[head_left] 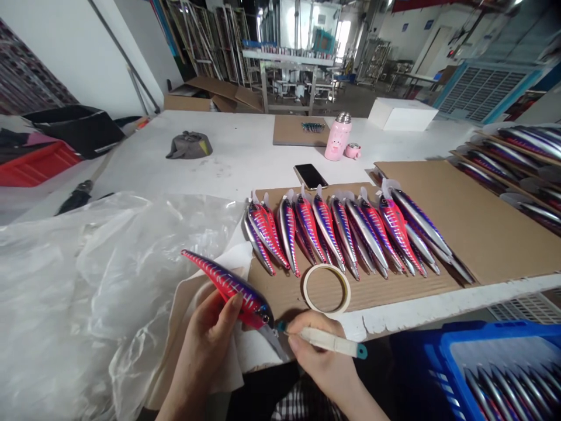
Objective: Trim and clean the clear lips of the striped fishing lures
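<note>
My left hand (214,327) is closed around a fishing lure (232,286) with a red belly, purple back and pale stripes. The lure tilts, its tail up to the left and its clear diving lip (274,344) down to the right. Between the fingers of my right hand (322,351) is a pen-like tool (331,341) with an off-white wrapped body and teal ends. Its tip is close to the lure's head; whether they touch I cannot tell. Beyond my hands, several similar lures (324,225) lie in a row on cardboard (272,292), beside a roll of masking tape (305,288).
Clear plastic sheeting (87,280) covers the table's left side. A phone (310,176), a pink bottle (337,137) and a white box (401,114) stand or lie farther back. Stacked lures (526,158) are at right, above a blue crate (451,362) holding more lures.
</note>
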`<state>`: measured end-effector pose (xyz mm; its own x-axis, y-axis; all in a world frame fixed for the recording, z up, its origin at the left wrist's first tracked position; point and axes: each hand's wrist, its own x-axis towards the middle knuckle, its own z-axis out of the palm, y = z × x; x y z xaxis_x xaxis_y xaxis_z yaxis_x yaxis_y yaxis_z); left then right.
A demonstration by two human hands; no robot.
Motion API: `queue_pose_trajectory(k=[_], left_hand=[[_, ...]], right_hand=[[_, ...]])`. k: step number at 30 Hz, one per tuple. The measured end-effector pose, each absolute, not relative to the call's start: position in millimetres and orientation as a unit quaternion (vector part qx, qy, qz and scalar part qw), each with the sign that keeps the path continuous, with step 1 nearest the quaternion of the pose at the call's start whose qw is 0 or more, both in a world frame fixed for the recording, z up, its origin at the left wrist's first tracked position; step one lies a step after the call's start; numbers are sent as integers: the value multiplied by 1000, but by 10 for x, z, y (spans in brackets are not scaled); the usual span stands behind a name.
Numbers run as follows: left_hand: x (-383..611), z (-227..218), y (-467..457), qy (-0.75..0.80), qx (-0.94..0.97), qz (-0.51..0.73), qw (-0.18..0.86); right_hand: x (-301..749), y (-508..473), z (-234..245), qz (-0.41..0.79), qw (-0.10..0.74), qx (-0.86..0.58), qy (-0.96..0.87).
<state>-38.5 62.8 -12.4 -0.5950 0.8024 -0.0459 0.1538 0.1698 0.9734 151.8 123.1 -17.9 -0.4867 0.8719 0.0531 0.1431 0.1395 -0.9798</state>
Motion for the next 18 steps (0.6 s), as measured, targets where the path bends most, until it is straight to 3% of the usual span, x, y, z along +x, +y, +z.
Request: queue_pose_trajectory(k=[18], left_hand=[[-362,-83,656,699,326,563,297]], right_hand=[[1523,1229,-196,545,336,-377,-670]])
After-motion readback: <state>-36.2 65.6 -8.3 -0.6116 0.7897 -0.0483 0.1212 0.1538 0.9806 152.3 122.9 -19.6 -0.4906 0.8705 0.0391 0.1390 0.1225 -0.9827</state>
